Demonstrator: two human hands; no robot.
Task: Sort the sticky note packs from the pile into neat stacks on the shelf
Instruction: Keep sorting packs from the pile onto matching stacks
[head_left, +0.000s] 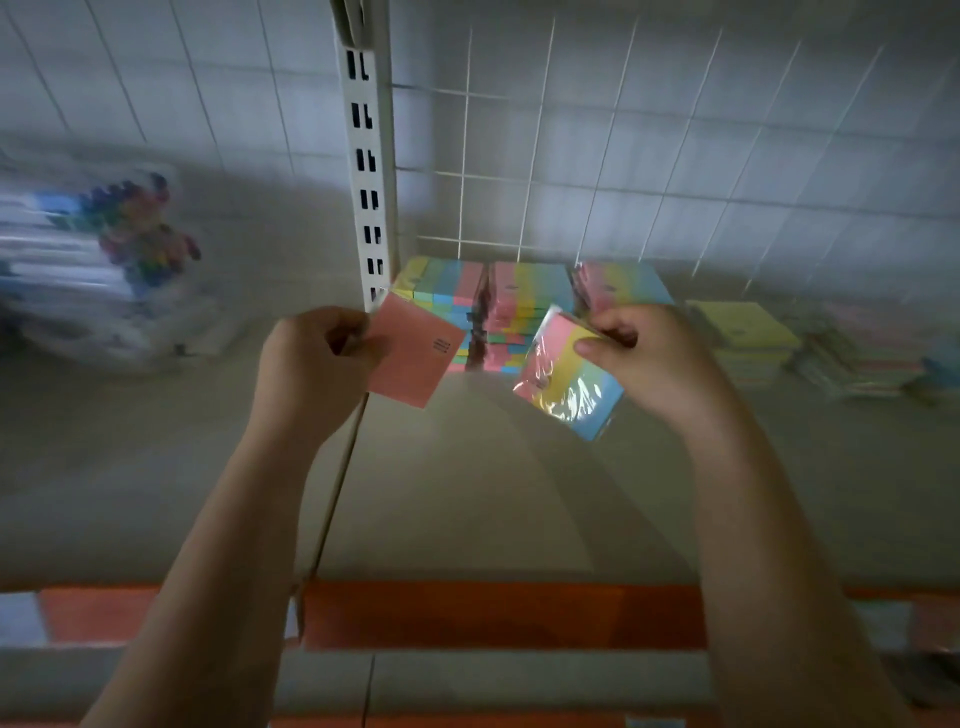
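Two hands hover before the striped stacks (488, 312) at the shelf (467, 493) back — the left hand (306, 364) pinching a pink pack (415, 358), the right hand (644, 353) gripping a wrapped striped pack (569, 384) — apparently comparing them before stacking; a loose pile (857, 348) waits right of the stacks.

Shop, stationery aisle by the look of it. Retail gondola shelving: white slotted upright (368, 171), wire grid back panel (649, 156), pale shelf (467, 483) with an orange price strip (498, 613) along the front edge. Stock shown in multiples: stacks (483, 312) of shrink-wrapped multicolour sticky note packs at the back, a looser pile (810, 343) of similar packs to the right. Next bay on the left holds a clear bag of coloured pens (104, 265), blurred. Tiled wall behind the grid.
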